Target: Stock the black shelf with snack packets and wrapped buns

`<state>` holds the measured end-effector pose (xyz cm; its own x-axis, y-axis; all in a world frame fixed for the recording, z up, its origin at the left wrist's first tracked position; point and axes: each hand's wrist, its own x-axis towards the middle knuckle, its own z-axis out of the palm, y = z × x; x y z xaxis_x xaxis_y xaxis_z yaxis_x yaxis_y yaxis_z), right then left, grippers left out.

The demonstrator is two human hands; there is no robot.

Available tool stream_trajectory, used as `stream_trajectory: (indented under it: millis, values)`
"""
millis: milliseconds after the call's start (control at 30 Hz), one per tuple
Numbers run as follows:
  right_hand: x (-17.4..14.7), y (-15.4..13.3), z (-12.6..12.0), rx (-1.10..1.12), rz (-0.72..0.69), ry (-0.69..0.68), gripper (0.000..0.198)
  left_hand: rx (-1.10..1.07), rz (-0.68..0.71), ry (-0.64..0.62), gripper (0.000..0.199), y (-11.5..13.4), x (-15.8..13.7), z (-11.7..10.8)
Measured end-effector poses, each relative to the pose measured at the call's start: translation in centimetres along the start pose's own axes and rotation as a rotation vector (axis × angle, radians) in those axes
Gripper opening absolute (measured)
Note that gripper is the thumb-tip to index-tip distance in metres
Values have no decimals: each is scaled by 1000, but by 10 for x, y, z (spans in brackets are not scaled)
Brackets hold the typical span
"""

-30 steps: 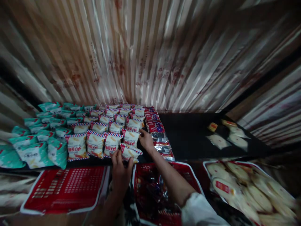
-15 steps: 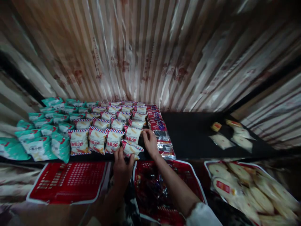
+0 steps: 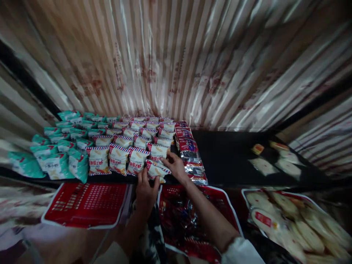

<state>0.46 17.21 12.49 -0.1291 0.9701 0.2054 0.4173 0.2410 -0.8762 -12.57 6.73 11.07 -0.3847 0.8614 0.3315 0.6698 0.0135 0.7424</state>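
Rows of white snack bags (image 3: 118, 159) with red-and-blue striped edges stand on a black shelf (image 3: 225, 157). At the front right of these rows, one tilted snack bag (image 3: 157, 169) leans toward me. My left hand (image 3: 147, 189) has its fingers and thumb closed around the lower end of that bag. My right hand (image 3: 176, 165) is bent in at its upper right, fingertips closed against its top edge and touching the white bag (image 3: 158, 152) behind. Which of the two bags those fingertips grip is partly hidden.
Teal snack bags (image 3: 57, 167) stand at the left. Flat red-and-silver packets (image 3: 189, 145) lie in a column right of the white bags. Wrapped pieces (image 3: 263, 165) lie farther right. Below the shelf are red baskets (image 3: 85, 205) and a basket of pale packaged food (image 3: 298, 223).
The view has shifted slightly, so the shelf appears farther right. My right fingertips have moved from the standing bag's right edge down toward the tilted bag's top. My left hand stays on that bag.
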Motion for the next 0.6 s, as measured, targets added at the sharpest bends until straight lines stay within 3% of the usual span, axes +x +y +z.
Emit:
stream_trajectory:
  millis: [100,267,467,600]
  values:
    - [4,3,-4,-84,-27,37,41,-2,5,7,51,-1,0,0]
    - [-2,12,-3,-71,-40,-17,41,1,-3,-3,52,-1,0,1]
    - [-35,-4,-9,74,-8,131,38,-17,-11,-11,53,-4,-1,2]
    - [-61,-11,-9,173,-2,13,39,-35,-16,-21,51,-6,0,3]
